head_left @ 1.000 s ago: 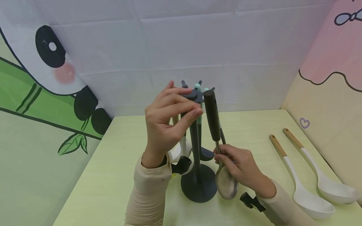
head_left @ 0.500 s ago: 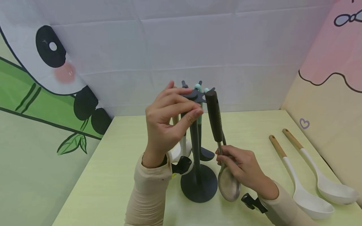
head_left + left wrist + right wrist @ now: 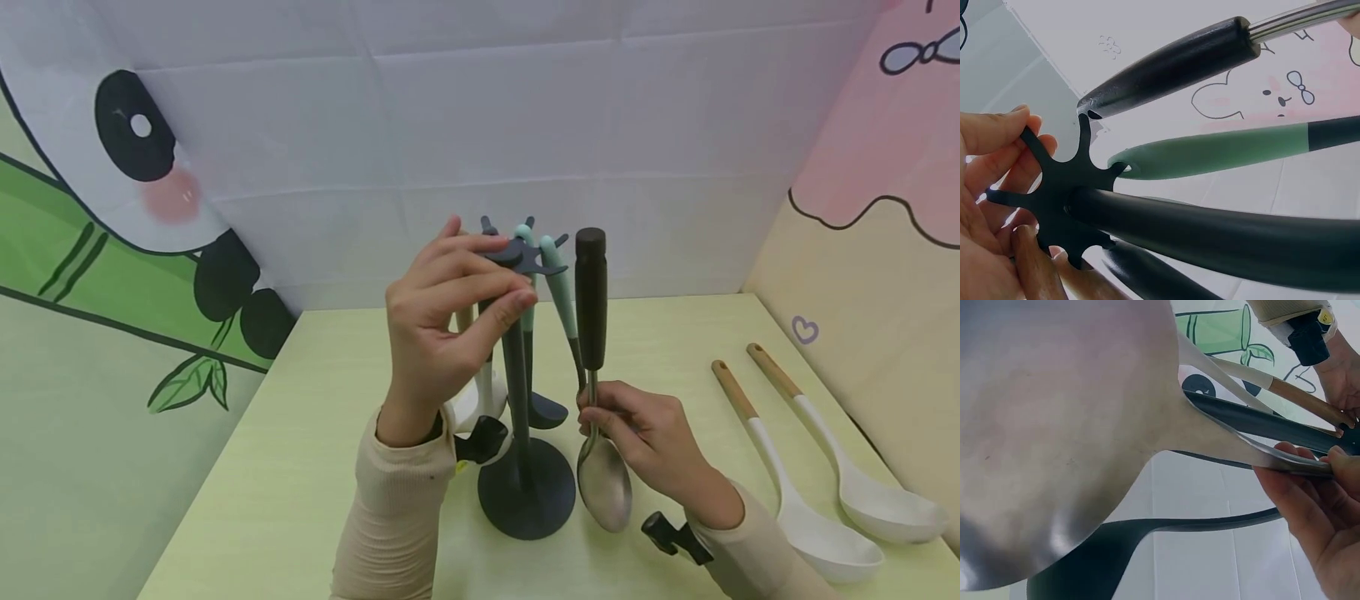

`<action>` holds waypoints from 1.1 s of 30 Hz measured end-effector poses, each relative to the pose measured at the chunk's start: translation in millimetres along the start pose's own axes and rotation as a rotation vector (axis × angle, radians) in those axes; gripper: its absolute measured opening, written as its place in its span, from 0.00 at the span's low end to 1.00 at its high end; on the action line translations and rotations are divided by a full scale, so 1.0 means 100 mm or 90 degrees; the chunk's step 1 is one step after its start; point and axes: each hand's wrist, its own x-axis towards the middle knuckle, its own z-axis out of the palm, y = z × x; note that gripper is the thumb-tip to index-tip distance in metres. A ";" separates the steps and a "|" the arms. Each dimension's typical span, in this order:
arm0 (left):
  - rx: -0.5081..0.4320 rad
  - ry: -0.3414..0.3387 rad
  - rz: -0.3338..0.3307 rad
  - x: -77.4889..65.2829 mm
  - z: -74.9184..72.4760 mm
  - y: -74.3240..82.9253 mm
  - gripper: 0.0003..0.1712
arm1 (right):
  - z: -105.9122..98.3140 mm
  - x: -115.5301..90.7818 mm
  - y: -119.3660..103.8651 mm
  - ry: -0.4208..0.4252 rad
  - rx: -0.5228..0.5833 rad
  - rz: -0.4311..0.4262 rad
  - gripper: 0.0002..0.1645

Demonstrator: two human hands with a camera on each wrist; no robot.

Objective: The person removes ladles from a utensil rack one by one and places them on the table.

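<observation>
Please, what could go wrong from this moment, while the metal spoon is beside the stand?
The metal spoon may tilt or slip: the right hand pinches only its thin shaft, below the handle.
It could knock the nearest green-handled utensil, hanging close by.
The stand might wobble if the left hand loosens at its top.

We see a pale yellow worktop (image 3: 300,483) against a creased lilac-white sheet (image 3: 480,117) with horizontal fold lines. On our left, a pale green wall (image 3: 75,467) carries part of a cartoon face with a black eye (image 3: 126,112) and pink cheek (image 3: 171,196), a bamboo stalk (image 3: 150,283) and outlined leaves (image 3: 187,385). On our right, a cream wall (image 3: 885,317) bears a wavy-edged pink patch (image 3: 870,150), a bow (image 3: 928,52) and a purple heart (image 3: 805,330). The light looks soft.
</observation>
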 end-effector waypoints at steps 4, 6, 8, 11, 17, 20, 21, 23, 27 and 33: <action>-0.002 0.000 -0.002 -0.01 -0.01 0.00 0.03 | 0.01 -0.01 0.00 -0.002 0.000 0.013 0.16; -0.002 -0.001 -0.002 -0.01 -0.02 0.00 0.03 | 0.01 -0.02 0.00 -0.001 -0.006 0.021 0.16; -0.001 -0.002 -0.003 -0.02 -0.03 0.01 0.03 | 0.01 -0.03 0.00 0.000 -0.010 0.030 0.16; -0.002 -0.003 -0.003 -0.02 -0.03 0.01 0.02 | 0.02 -0.04 0.02 0.003 -0.013 0.038 0.15; -0.005 -0.003 -0.004 -0.03 -0.05 0.02 0.02 | 0.03 -0.07 0.04 0.007 -0.013 0.058 0.15; -0.005 -0.003 -0.005 -0.03 -0.06 0.02 0.03 | 0.02 -0.10 0.04 0.008 -0.019 0.064 0.15; -0.005 -0.003 -0.005 -0.03 -0.06 0.02 0.03 | 0.02 -0.10 0.04 0.010 -0.022 0.065 0.15; -0.006 -0.002 -0.005 -0.03 -0.06 0.02 0.03 | 0.01 -0.12 0.03 0.013 -0.031 0.060 0.15; -0.009 0.002 -0.003 -0.04 -0.07 0.03 0.07 | -0.02 -0.14 0.03 0.023 -0.056 0.055 0.16; -0.012 0.010 0.001 -0.04 -0.08 0.04 0.10 | -0.11 -0.18 0.03 0.041 -0.097 0.050 0.17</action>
